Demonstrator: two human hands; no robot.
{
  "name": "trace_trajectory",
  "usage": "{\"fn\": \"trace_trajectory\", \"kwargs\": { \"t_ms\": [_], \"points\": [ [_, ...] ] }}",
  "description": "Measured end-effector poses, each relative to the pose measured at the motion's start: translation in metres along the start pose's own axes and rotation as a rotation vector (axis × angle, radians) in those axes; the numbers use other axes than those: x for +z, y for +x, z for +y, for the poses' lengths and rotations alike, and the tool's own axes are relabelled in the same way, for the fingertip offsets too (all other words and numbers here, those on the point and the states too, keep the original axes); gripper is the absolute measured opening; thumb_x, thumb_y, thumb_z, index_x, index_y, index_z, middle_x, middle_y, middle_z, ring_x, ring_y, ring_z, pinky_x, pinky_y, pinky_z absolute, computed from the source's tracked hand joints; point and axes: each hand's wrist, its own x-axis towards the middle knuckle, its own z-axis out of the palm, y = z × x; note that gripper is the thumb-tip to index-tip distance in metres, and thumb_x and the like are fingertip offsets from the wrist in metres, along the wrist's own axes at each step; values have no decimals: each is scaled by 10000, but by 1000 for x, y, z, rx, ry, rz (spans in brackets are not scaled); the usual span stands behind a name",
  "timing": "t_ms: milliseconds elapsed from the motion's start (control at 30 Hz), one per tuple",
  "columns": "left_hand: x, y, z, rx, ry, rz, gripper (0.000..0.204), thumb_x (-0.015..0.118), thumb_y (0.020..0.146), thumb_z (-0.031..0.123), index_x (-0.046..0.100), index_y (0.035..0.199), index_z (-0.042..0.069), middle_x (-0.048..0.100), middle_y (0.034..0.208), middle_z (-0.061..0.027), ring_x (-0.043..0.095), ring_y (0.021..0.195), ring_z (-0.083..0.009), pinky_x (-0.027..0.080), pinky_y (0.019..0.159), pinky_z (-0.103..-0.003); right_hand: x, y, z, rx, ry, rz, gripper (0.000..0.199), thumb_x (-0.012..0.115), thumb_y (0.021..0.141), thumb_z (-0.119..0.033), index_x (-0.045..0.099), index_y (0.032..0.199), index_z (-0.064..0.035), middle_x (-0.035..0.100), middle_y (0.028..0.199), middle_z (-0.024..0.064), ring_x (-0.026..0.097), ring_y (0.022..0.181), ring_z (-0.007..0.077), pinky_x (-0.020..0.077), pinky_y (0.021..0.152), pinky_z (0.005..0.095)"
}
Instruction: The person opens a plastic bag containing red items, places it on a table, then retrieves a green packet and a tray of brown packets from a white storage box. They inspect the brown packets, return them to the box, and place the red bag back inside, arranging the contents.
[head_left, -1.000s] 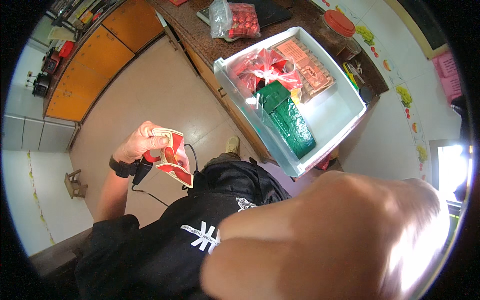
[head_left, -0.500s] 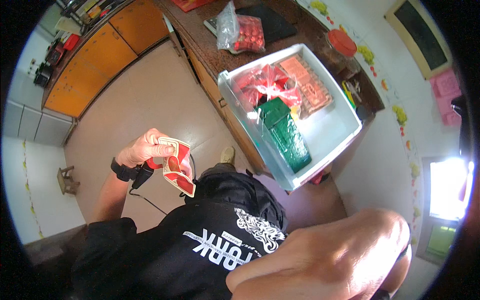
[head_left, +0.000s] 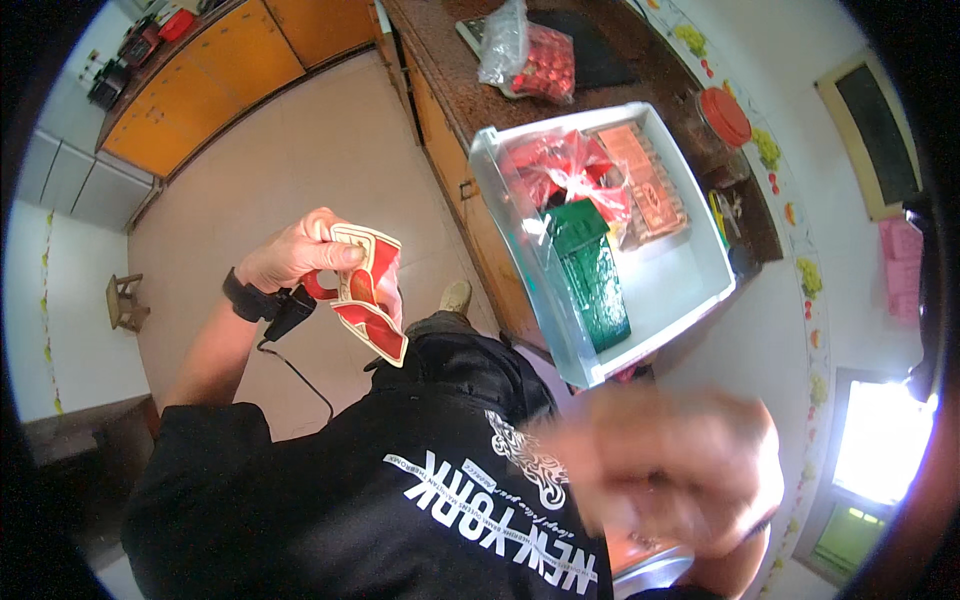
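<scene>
My left hand (head_left: 305, 255) is closed on a creased red-and-cream printed packet (head_left: 378, 290), with the thumb lying over its upper edge. Beside the fingers shows a small red curved piece (head_left: 320, 284); I cannot make out what it belongs to. My right hand (head_left: 665, 465) is close in front of my shirt at the lower right, smeared by motion, so its fingers cannot be read. Just below it is part of a shiny orange and silvery thing (head_left: 645, 560), mostly hidden.
A clear-fronted white drawer bin (head_left: 700, 290) juts over the counter's edge. It holds a green package (head_left: 590, 275), a red plastic bag (head_left: 565, 165) and brownish packs (head_left: 650, 190). A bagged red item (head_left: 545, 70) and red-lidded jar (head_left: 722, 115) stand on the counter (head_left: 430, 60).
My right hand has turned and moved down and left, and a shiny orange thing now shows beneath it. My left hand still holds the packet. The view has shifted a little.
</scene>
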Motion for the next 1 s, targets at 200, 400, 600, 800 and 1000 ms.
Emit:
{"fn": "trace_trajectory", "kwargs": {
  "t_ms": [200, 400, 600, 800, 1000],
  "points": [
    [2, 4, 3, -142, 171, 91, 263, 741, 883, 193, 693, 1018, -28, 714, 937, -71, 668, 817, -123, 542, 717, -265, 8, 61, 77, -147, -514, 113, 244, 640, 932, -124, 627, 1135, 10, 679, 882, 168, 664, 724, 361, 527, 673, 426],
    [22, 4, 0, -66, 268, 356, 292, 639, 915, 217, 670, 1098, -9, 689, 909, -36, 619, 744, -100, 484, 640, -234, 40, 80, 122, -135, -701, 79, 151, 643, 871, -169, 732, 883, -46, 695, 910, 201, 710, 836, 361, 574, 729, 457],
    [16, 17, 18, 50, 300, 197, 224, 577, 1019, 258, 643, 1019, 44, 666, 864, -19, 621, 745, -92, 475, 618, -246, 53, 90, 133, -216, -712, 279, 211, 677, 808, -239, 756, 823, -44, 733, 864, 192, 724, 845, 346, 574, 719, 440],
    [13, 30, 25, 82, 322, 129, 207, 607, 998, 218, 615, 1086, 31, 663, 934, -33, 635, 838, -117, 511, 745, -281, 45, 83, 134, -127, -401, 496, 343, 663, 816, -332, 721, 767, 3, 702, 762, 216, 711, 771, 373, 566, 693, 448],
    [19, 41, 22, 101, 138, 14, 341, 676, 971, 223, 599, 1230, 15, 694, 1101, -64, 675, 996, -162, 534, 874, -303, 35, 80, 145, -51, -469, 560, 196, 714, 780, -212, 749, 823, -24, 732, 844, 198, 729, 831, 343, 569, 712, 427]
  ]
}}
